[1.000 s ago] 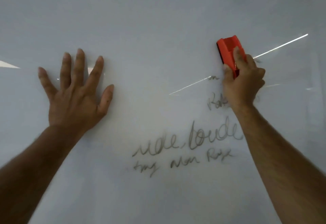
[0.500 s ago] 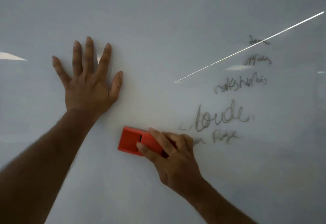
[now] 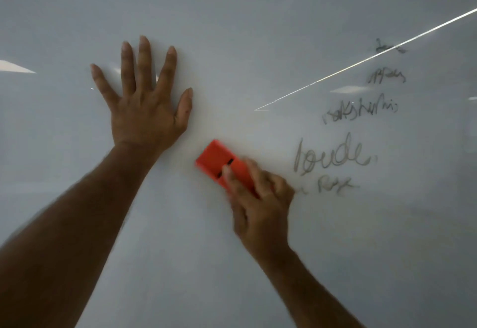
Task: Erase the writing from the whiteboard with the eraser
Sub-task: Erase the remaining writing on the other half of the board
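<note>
Head view, left to right: we press our left hand (image 3: pixel 144 111) flat on the whiteboard (image 3: pixel 258 18), fingers straight and spread. Just right of and below it, our right hand (image 3: pixel 260 209) grips the orange eraser (image 3: pixel 219 160), tilted and lying against the board. Smudged writing (image 3: pixel 335 158) lies further right, in several lines up the board's right side.

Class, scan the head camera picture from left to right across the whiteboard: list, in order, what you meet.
Left hand pressed flat on the whiteboard → red eraser → right hand gripping the eraser → remaining dark writing on the right.
</note>
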Action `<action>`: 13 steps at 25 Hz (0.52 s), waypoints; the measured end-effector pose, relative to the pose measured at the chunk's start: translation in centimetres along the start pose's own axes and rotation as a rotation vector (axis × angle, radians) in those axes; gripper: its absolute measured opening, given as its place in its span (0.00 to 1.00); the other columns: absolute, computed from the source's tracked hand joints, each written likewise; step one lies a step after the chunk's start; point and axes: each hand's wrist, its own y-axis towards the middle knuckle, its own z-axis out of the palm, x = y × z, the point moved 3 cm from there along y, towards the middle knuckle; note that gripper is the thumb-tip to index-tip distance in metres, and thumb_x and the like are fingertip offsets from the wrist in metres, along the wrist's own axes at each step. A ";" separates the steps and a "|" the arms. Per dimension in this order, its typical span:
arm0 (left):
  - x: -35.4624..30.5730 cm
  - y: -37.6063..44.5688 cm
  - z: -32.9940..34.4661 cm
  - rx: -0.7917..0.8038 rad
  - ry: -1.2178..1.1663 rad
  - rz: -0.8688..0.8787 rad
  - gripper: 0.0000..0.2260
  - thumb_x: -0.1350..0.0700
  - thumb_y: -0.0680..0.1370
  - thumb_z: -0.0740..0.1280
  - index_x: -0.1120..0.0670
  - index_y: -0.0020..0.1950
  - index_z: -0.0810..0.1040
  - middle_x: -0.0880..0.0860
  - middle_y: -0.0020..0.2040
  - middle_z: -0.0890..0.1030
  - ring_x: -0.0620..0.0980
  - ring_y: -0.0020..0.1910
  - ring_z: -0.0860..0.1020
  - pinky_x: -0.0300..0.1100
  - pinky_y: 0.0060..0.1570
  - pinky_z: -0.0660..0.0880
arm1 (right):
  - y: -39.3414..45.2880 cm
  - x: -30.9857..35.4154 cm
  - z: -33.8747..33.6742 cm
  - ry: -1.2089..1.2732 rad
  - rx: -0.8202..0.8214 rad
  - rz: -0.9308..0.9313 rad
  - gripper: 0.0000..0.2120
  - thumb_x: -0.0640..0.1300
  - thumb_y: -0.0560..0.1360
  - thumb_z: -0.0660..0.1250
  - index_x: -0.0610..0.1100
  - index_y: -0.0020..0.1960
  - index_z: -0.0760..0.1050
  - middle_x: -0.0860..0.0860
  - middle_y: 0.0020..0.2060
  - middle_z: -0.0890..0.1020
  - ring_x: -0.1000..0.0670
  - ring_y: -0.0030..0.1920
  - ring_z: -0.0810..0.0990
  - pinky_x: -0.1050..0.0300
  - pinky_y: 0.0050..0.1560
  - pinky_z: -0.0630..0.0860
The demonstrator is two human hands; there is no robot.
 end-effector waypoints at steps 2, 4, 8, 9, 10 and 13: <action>0.0 0.1 -0.1 0.004 -0.007 0.004 0.31 0.37 0.84 0.50 0.48 0.85 0.53 0.61 0.85 0.51 0.64 0.84 0.49 0.79 0.73 0.46 | -3.4 3.3 1.0 0.010 0.135 -0.207 0.26 0.45 0.75 0.72 0.61 0.70 0.73 0.51 0.72 0.75 0.44 0.56 0.75 0.45 0.57 0.72; 0.1 0.0 -0.1 0.005 -0.011 -0.001 0.31 0.37 0.84 0.50 0.47 0.85 0.53 0.60 0.85 0.52 0.64 0.84 0.49 0.79 0.73 0.46 | -6.5 3.8 0.8 0.021 0.248 -0.404 0.25 0.45 0.76 0.69 0.63 0.71 0.72 0.53 0.73 0.73 0.46 0.60 0.75 0.44 0.59 0.71; 0.2 0.0 0.1 -0.009 -0.010 0.012 0.30 0.37 0.85 0.50 0.47 0.85 0.54 0.61 0.85 0.52 0.64 0.84 0.50 0.79 0.73 0.46 | -5.5 -3.1 -2.2 -0.075 0.254 -0.464 0.26 0.42 0.78 0.69 0.63 0.71 0.72 0.53 0.73 0.74 0.46 0.61 0.76 0.44 0.61 0.72; 0.2 0.0 0.1 -0.009 -0.018 0.011 0.29 0.37 0.85 0.50 0.47 0.84 0.55 0.61 0.85 0.53 0.65 0.84 0.50 0.79 0.73 0.46 | -3.9 -5.6 -3.4 -0.109 0.201 -0.379 0.26 0.42 0.76 0.72 0.61 0.70 0.74 0.51 0.72 0.76 0.44 0.60 0.77 0.43 0.60 0.73; 0.1 -0.1 0.1 -0.008 -0.025 0.008 0.29 0.37 0.85 0.50 0.47 0.84 0.56 0.61 0.84 0.53 0.65 0.83 0.50 0.79 0.73 0.46 | -2.1 -8.3 -4.6 -0.133 0.130 -0.259 0.25 0.41 0.75 0.74 0.57 0.69 0.77 0.48 0.70 0.77 0.42 0.58 0.78 0.42 0.58 0.75; -0.5 -0.5 0.3 -0.018 -0.055 0.007 0.26 0.41 0.86 0.51 0.47 0.83 0.59 0.60 0.84 0.55 0.64 0.83 0.51 0.80 0.72 0.45 | 3.9 -14.9 -7.1 -0.136 -0.026 0.095 0.20 0.40 0.76 0.74 0.45 0.68 0.79 0.40 0.68 0.78 0.33 0.54 0.80 0.41 0.58 0.75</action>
